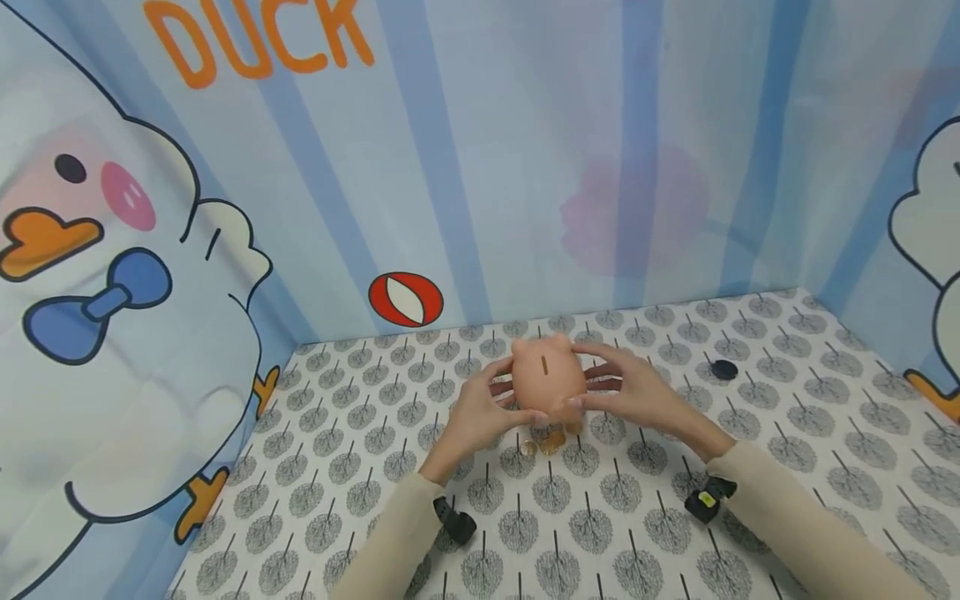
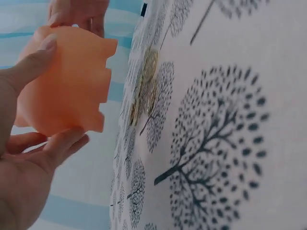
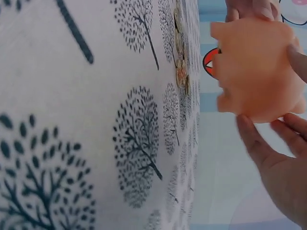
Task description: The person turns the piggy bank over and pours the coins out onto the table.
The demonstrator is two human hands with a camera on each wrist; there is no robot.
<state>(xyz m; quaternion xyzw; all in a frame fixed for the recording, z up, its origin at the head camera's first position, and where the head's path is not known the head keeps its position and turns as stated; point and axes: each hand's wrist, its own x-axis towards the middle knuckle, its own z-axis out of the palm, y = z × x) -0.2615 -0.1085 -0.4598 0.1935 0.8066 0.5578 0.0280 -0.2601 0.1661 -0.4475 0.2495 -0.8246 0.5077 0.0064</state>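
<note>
A peach-coloured piggy bank (image 1: 546, 390) with a narrow slot in its top is held up between both hands. My left hand (image 1: 478, 410) grips its left side, thumb on the near face and fingers behind. On the opposite side, my right hand (image 1: 637, 390) holds it the same way. Both wrist views show its short feet above the tablecloth, with a gap under them. Several gold-coloured coins (image 1: 552, 442) lie in a small heap on the cloth just below; the left wrist view shows the coins (image 2: 149, 64) overlapping.
A small black disc (image 1: 724, 369) lies on the cloth to the right of the hands. The tree-patterned tablecloth (image 1: 322, 533) ends at a blue striped backdrop (image 1: 525, 167) with printed ducks. A black wrist camera (image 1: 455, 523) is strapped to the left wrist, another (image 1: 705, 504) to the right.
</note>
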